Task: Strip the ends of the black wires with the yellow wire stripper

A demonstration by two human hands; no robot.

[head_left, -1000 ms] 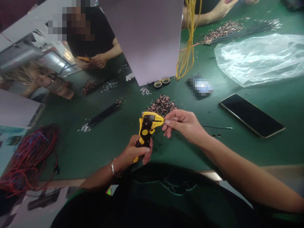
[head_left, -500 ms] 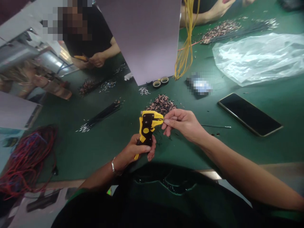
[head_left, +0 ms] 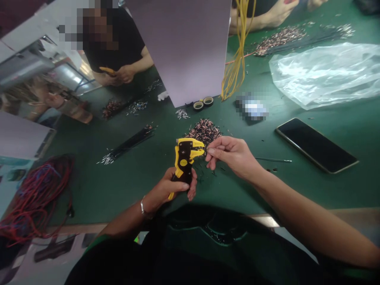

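Observation:
My left hand (head_left: 179, 186) is wrapped round the handle of a yellow and black wire stripper (head_left: 185, 158), its jaws pointing right. Close to the jaw tips, my right hand (head_left: 230, 154) is pinched; whatever lies between thumb and forefinger is too small to make out. Just behind the tool is a pile of short copper and black wire bits (head_left: 204, 128). A thin dark wire (head_left: 274, 160) with a light tip lies right of my right hand. To the left rests a bundle of black wires (head_left: 127, 143) with silvery ends.
A phone (head_left: 316, 144) and plastic bag (head_left: 326, 75) lie right. Yellow wires (head_left: 237, 59) hang beside a pale panel (head_left: 190, 51). Tape rolls (head_left: 203, 103) sit at its foot. Red and blue cables (head_left: 44, 194) are left. Another person's hands (head_left: 124, 74) hold an orange tool behind.
The jaws of the wire stripper look wider apart, with my right fingers slightly farther right of them. The table scene has shifted slightly right in the view.

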